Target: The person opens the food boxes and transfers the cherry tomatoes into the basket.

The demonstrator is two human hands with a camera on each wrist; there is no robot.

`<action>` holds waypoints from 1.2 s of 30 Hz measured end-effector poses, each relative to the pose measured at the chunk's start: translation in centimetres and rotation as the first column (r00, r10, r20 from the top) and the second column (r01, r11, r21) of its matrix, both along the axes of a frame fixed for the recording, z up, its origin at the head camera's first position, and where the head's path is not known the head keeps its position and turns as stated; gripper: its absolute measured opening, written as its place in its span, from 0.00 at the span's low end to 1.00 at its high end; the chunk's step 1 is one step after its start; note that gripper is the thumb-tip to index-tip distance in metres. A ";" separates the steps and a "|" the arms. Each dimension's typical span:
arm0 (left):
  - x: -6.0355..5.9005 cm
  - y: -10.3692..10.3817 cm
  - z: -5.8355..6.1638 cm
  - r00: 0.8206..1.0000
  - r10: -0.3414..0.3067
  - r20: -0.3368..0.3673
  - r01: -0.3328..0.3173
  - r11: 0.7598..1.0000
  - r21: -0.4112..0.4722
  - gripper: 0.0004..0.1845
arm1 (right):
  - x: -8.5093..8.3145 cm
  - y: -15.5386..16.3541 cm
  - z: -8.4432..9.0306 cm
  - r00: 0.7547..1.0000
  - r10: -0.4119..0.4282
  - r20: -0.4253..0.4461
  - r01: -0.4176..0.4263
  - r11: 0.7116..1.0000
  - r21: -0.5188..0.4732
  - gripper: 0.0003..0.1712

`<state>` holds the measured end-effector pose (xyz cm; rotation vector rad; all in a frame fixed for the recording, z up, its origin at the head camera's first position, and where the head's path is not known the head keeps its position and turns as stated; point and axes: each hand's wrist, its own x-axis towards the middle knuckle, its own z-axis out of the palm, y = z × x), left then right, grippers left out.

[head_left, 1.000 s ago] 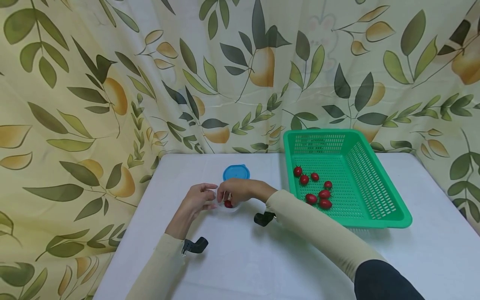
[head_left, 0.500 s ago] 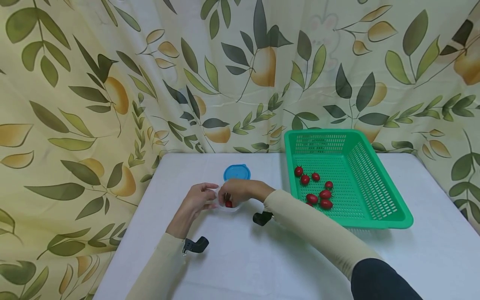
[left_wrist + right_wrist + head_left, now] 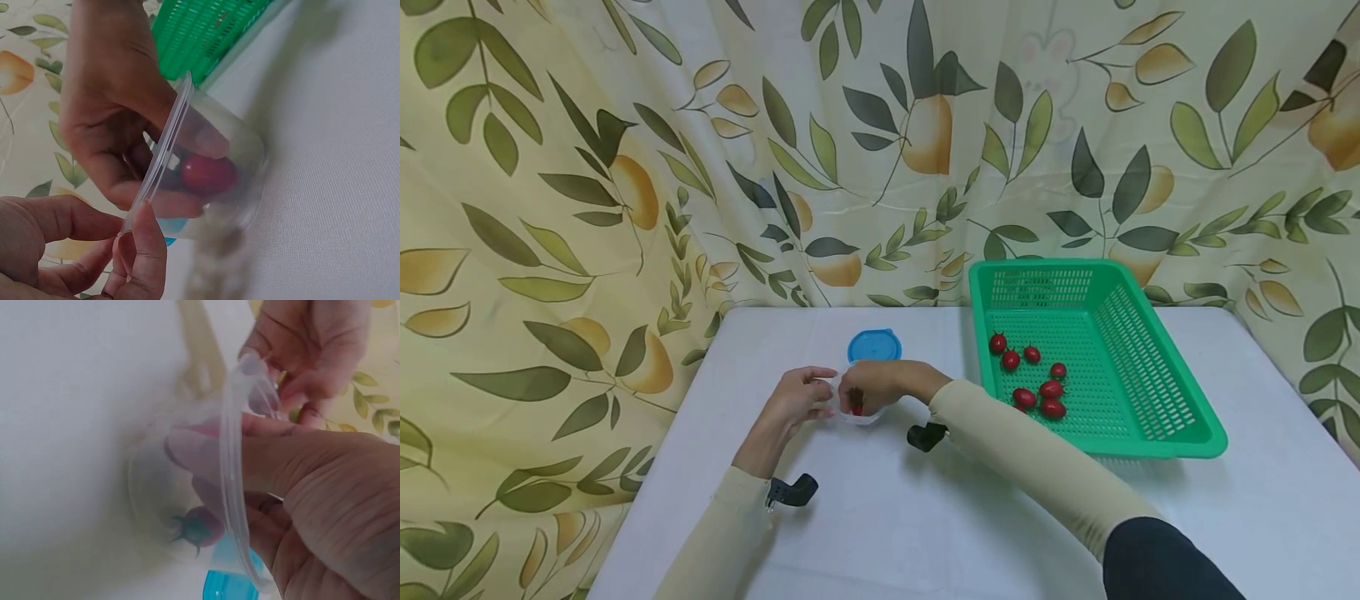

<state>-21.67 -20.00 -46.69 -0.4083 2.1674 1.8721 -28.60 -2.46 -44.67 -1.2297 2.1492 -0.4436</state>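
A small clear plastic container stands on the white table, tipped toward my right side. My left hand pinches its rim with thumb and fingertips. The fingers of my right hand reach inside the container and hold a red cherry tomato near its bottom. In the right wrist view the tomato shows its green stem just below my right hand's fingers. A blue lid lies flat just behind the container.
A green perforated basket sits to the right with several cherry tomatoes in its near left part. A leaf-and-pear patterned curtain hangs behind and left of the table. The table's left edge lies close to my left forearm.
My right hand has pushed the tomato a little deeper into the container. The left hand has stayed on the rim, and the basket has not moved.
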 end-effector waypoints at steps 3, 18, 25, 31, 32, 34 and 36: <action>0.0 0.1 0.0 1.000 0.003 -0.003 -0.003 1.000 -0.010 0.19 | -0.1 0.5 0.4 0.997 -0.042 0.065 0.045 0.998 -0.044 0.14; 0.0 0.1 0.2 1.000 0.002 0.001 -0.002 1.000 -0.031 0.20 | -0.1 2.7 2.5 0.993 -0.043 0.111 0.068 0.969 -0.239 0.13; -0.1 0.2 -0.1 1.000 -0.003 0.012 0.003 1.000 -0.027 0.21 | 0.3 4.5 3.6 0.991 -0.096 0.097 0.118 0.961 -0.249 0.13; -0.1 0.2 -0.1 1.000 0.004 0.020 -0.003 1.000 -0.007 0.22 | 0.1 6.3 4.4 0.989 -0.108 0.099 0.132 0.948 -0.289 0.14; -0.1 0.1 -0.1 1.000 0.003 0.019 -0.003 1.000 -0.011 0.22 | 0.1 6.6 4.5 0.989 -0.109 0.099 0.134 0.947 -0.293 0.14; -0.1 0.1 -0.1 1.000 0.001 0.015 -0.001 1.000 -0.022 0.21 | 0.0 7.0 4.7 0.988 -0.111 0.105 0.138 0.944 -0.299 0.15; -0.1 0.1 -0.2 1.000 0.001 0.011 0.000 0.999 -0.032 0.21 | 0.1 7.5 5.1 0.986 -0.124 0.113 0.152 0.942 -0.298 0.15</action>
